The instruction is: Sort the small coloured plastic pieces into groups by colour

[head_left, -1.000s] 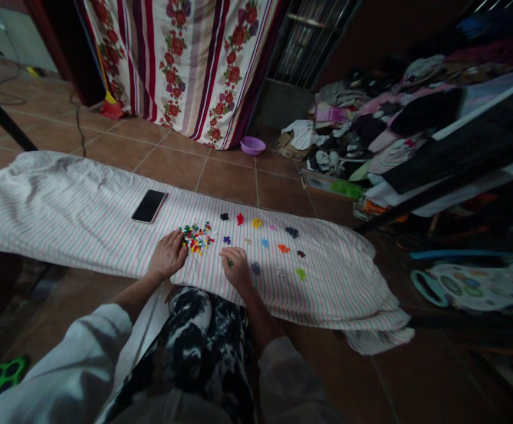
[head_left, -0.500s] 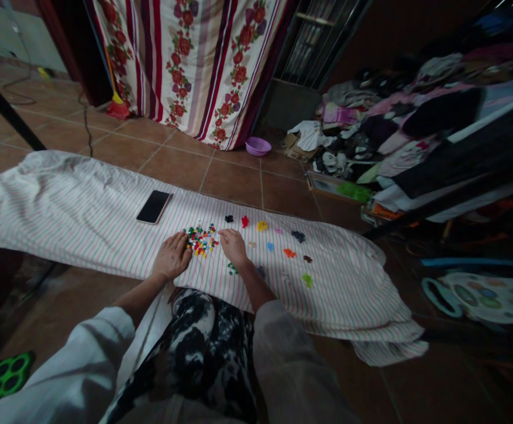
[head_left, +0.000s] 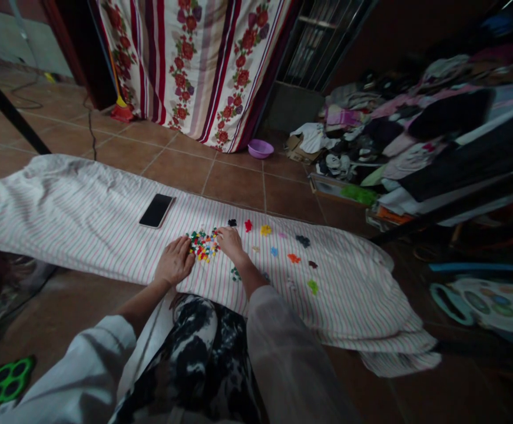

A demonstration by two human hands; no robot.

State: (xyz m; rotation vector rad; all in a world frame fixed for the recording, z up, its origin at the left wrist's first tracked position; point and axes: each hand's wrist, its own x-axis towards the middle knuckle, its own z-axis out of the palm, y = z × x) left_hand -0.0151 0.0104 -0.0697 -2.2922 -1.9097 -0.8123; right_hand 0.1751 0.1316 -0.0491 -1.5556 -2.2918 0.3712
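A mixed pile of small coloured pieces (head_left: 204,246) lies on the striped cloth in front of me. My left hand (head_left: 175,260) rests flat at the pile's left edge, fingers stretched out. At the pile's upper right edge is my right hand (head_left: 231,241), its fingertips drawn together among the pieces; whatever they pinch is too small to make out. To the right sit small single-colour heaps: black (head_left: 232,222), red (head_left: 248,225), yellow (head_left: 265,229), blue (head_left: 274,251), orange (head_left: 294,258) and lime green (head_left: 312,287). A dark green heap (head_left: 235,274) lies beside my right forearm.
A phone (head_left: 156,211) lies on the striped cloth (head_left: 83,218), left of the pile. Beyond the cloth, a purple basin (head_left: 260,149) stands on the tiled floor near a flowered curtain (head_left: 212,70). Clothes (head_left: 397,123) are heaped at the right.
My right hand has shifted slightly left, its fingertips now at the pile's edge. The left hand stays flat beside the pile. The whole view has shifted slightly.
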